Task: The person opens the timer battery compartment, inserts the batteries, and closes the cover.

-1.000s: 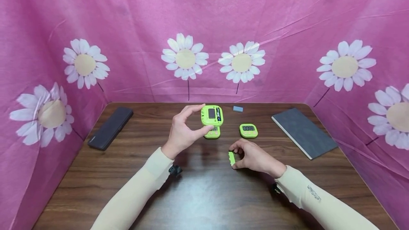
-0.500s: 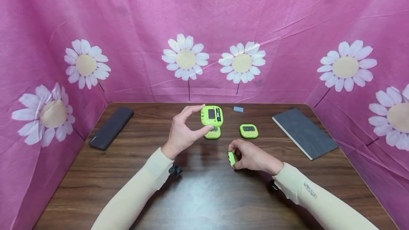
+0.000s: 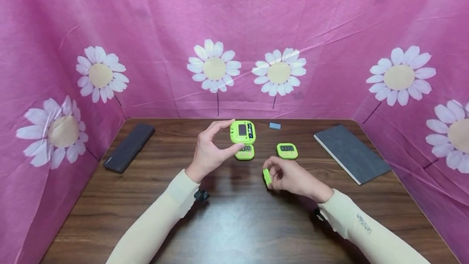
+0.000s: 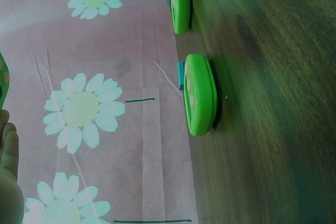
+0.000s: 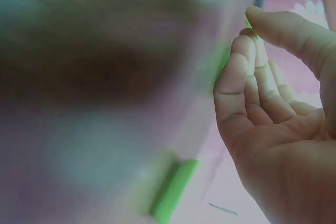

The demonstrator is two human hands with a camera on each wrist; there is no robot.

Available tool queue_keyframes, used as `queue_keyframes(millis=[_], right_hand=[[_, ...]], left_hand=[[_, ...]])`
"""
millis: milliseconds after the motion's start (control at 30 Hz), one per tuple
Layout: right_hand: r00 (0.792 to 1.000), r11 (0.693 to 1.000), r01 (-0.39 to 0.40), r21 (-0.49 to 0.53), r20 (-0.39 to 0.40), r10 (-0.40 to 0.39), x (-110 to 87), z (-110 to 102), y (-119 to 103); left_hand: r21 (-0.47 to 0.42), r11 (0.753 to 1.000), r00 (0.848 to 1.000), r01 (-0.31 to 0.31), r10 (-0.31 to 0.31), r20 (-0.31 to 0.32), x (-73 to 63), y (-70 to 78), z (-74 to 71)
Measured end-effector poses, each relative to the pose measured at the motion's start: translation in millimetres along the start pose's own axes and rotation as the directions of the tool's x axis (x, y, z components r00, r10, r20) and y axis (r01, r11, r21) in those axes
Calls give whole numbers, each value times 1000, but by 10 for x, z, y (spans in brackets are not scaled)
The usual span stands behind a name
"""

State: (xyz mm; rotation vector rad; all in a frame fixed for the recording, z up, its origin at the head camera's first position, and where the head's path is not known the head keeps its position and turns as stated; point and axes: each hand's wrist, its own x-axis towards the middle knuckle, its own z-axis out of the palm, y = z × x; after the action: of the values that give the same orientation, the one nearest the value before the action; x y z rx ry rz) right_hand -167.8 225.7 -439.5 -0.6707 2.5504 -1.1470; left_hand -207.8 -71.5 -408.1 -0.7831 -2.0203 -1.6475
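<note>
My left hand (image 3: 209, 150) holds a lime-green digital timer (image 3: 237, 133) between thumb and fingers, its back towards me. The battery slot stands uncovered at its right side, with a dark battery (image 3: 250, 130) inside. Closer to me, my right hand (image 3: 293, 177) pinches a small lime-green battery cover (image 3: 267, 176) above the table; in the right wrist view only a sliver of the cover (image 5: 248, 23) shows at the fingertips. A second timer (image 3: 244, 155) lies face up just below the held one, partly hidden by the left thumb. To its right lies a third timer (image 3: 287, 151).
At the table's left side lies a long dark case (image 3: 129, 148). A dark grey notebook (image 3: 351, 154) lies at the right. Near the back edge is a small blue block (image 3: 275, 126). A pink flowered cloth (image 3: 245, 19) hangs around the wooden table (image 3: 234, 223).
The right hand has lifted slightly and turned the battery cover, which now shows a narrower face. The left hand and its timer have stayed in place.
</note>
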Motion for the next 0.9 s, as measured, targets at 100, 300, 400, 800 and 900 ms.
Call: queue_keyframes(millis=[100, 300, 400, 800, 900], right_hand=[[998, 998, -23, 64, -63, 27, 71, -189, -128], [989, 972, -7, 234, -141, 41, 249, -619, -549], [986, 943, 19, 332, -163, 38, 324, -746, -732], [996, 847, 36, 531, -84, 11, 493, -708, -958], [995, 860, 30, 510, -93, 21, 504, -692, -968]], left_hand=[[1, 1000, 1000, -10, 10, 3, 5, -1, 4], [11, 1000, 1000, -23, 23, 3, 2, -1, 7], [14, 1000, 1000, -27, 27, 2, 3, 1, 0], [21, 998, 998, -60, 60, 4, 11, 20, -2], [26, 999, 999, -48, 48, 2, 5, 22, -8]])
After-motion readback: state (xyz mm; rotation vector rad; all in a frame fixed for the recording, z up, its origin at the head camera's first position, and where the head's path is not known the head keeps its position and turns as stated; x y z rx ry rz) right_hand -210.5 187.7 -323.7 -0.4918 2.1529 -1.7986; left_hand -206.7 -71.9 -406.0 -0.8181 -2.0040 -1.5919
